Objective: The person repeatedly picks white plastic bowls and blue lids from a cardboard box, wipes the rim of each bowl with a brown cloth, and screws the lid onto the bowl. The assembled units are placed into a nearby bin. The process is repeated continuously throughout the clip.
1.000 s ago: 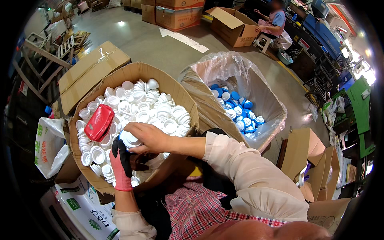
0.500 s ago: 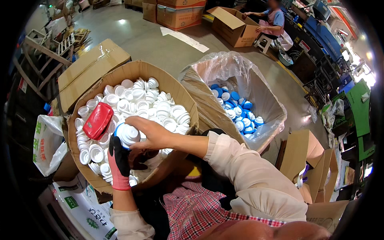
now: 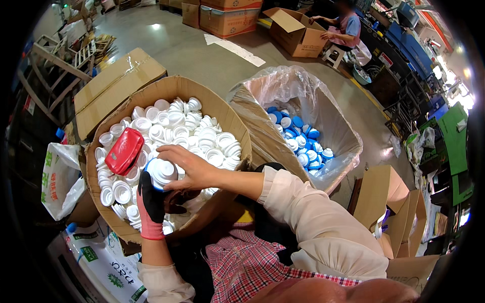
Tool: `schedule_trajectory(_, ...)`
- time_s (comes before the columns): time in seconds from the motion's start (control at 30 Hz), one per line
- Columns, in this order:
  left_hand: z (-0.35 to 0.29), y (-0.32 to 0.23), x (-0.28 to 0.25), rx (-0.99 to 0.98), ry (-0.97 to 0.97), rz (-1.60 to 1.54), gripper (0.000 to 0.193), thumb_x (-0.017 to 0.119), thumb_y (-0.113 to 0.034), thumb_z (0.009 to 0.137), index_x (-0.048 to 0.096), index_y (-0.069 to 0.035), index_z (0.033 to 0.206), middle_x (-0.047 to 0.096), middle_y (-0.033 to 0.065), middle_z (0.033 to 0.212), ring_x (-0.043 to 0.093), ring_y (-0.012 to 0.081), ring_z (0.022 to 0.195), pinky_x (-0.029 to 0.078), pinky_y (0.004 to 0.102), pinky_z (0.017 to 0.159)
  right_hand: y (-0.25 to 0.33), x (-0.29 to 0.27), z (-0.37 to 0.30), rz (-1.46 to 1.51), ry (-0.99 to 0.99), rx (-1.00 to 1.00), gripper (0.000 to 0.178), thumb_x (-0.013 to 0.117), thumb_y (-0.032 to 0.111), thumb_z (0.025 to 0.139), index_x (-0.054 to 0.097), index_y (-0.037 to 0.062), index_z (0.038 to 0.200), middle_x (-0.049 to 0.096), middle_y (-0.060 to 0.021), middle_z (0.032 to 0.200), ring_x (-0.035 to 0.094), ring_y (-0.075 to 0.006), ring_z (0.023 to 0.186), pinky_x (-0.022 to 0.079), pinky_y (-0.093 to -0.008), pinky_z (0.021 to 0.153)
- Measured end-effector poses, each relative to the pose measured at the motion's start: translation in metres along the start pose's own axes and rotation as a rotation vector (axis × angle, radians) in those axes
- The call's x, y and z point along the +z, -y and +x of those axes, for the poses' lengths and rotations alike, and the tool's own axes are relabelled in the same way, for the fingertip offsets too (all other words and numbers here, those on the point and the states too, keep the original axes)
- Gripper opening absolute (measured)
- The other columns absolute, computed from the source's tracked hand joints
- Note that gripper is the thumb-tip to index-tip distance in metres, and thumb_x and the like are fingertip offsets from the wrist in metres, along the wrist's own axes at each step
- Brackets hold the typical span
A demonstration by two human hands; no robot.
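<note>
Left hand (image 3: 152, 203) gloved, right hand (image 3: 196, 169) bare. Grip: both closed around one blue-rimmed cap (image 3: 164, 172), held above the carton (image 3: 222, 105) of white caps (image 3: 176, 119). Red pouch (image 3: 124, 151) lies on those, just left. Plastic-lined box (image 3: 337, 113) beside carton holds blue-and-white caps (image 3: 302, 144).

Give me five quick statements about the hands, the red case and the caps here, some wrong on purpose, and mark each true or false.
1. The left hand wears a glove. True.
2. The right hand is gloved too. False: it is bare.
3. Both hands are on a blue-rimmed white cap. True.
4. The red case lies on the floor. False: it rests on white pieces in the carton.
5. Blue-and-white caps lie in the plastic-lined box. True.
</note>
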State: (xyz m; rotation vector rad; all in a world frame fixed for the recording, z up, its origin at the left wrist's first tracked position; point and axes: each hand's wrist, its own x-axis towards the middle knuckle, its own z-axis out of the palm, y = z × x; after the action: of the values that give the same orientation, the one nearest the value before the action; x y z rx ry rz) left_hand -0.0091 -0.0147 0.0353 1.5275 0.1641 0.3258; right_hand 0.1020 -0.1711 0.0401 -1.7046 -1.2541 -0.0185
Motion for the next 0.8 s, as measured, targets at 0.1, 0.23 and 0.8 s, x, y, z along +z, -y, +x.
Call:
schedule_trajectory(0.1,0.001,0.01,-0.006,0.119,0.041,0.246,0.057,0.068,0.003,0.078,0.046,0.0,0.13,0.06,0.0139,0.118,0.06,0.0236,0.105,0.049,0.0339,0.088,0.001,0.0,0.001,-0.035,-0.013,-0.062,0.07,0.081,0.024,0.067,0.049,0.0053,0.126,0.041,-0.0188,0.137,0.042,-0.0381,0.124,0.036,-0.0435,0.103)
schedule_trajectory(0.23,0.006,0.005,-0.014,0.303,0.116,0.635,0.053,0.071,0.003,0.075,0.052,0.0,0.125,0.061,0.0135,0.114,0.061,0.0229,0.103,0.049,0.0331,0.086,0.008,-0.003,0.001,-0.177,0.002,-0.108,0.071,0.08,0.02,0.06,0.05,0.0075,0.123,0.042,-0.0188,0.132,0.044,-0.0397,0.116,0.039,-0.0472,0.098)
schedule_trajectory(0.8,0.012,0.007,0.008,0.117,-0.026,0.42,0.036,0.063,-0.003,0.079,0.058,-0.001,0.115,0.067,0.0131,0.097,0.066,0.0233,0.086,0.05,0.0327,0.075,0.009,0.006,-0.002,-0.307,0.05,-0.049,0.069,0.078,0.018,0.062,0.046,-0.0032,0.119,0.048,-0.0176,0.105,0.053,-0.035,0.097,0.048,-0.0398,0.08)
